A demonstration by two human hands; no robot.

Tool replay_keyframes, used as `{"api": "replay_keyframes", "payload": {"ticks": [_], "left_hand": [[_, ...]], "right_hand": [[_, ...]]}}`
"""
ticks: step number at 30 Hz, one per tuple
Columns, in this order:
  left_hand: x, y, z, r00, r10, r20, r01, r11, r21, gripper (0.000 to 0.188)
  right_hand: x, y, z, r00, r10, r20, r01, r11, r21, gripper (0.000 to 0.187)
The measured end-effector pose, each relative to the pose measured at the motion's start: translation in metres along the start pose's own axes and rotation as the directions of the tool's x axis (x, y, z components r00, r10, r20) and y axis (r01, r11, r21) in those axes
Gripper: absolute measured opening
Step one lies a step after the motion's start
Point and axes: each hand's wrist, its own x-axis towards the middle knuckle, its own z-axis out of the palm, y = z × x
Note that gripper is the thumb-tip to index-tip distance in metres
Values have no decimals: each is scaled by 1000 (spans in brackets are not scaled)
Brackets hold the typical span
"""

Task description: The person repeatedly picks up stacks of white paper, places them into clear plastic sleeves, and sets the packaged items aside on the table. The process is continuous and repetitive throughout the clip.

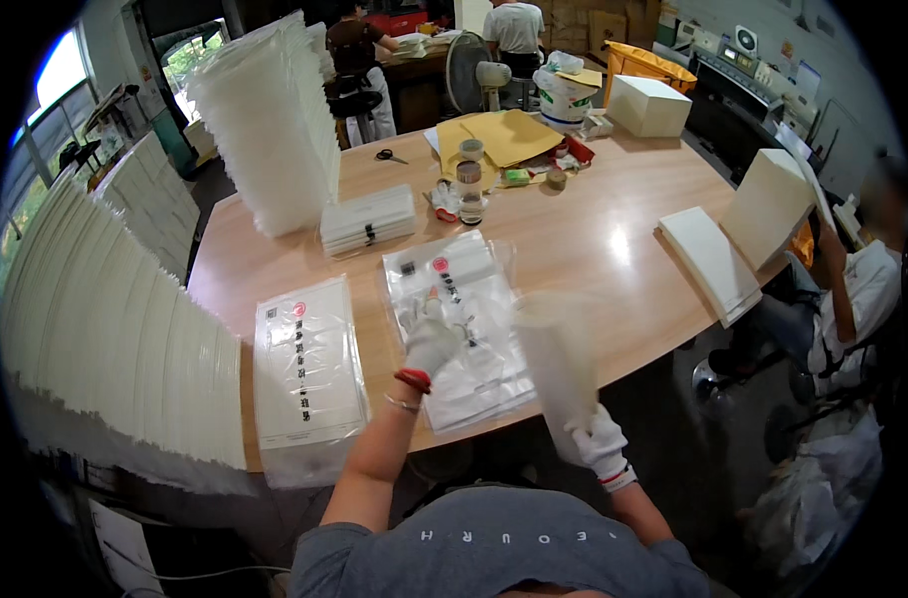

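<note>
The white sheaf slants up from the gloved right hand, just right of the printed bags on the table; it is blurred. From my remote view, the right hand pinches its lower end. The left hand lies over the bags; I cannot tell whether its fingers grip any.

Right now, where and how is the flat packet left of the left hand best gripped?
Probably the packet is best pinched top and underside at its near end, from the wearer's side: it lies flat on the table, and its clear plastic flap seems to reach past the edge.
</note>
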Motion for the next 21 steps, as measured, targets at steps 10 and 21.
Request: {"api": "replay_keyframes", "payload": {"ticks": [10, 21], "left_hand": [[-65, 25, 91, 866, 483, 125, -361, 779, -512, 46], [-64, -107, 114, 994, -89, 62, 94, 991, -95, 36]], "right_hand": [[110, -40, 41, 835, 462, 300, -372, 875, -311, 46], [165, 56, 100, 659, 656, 368, -461, 738, -492, 58]]}}
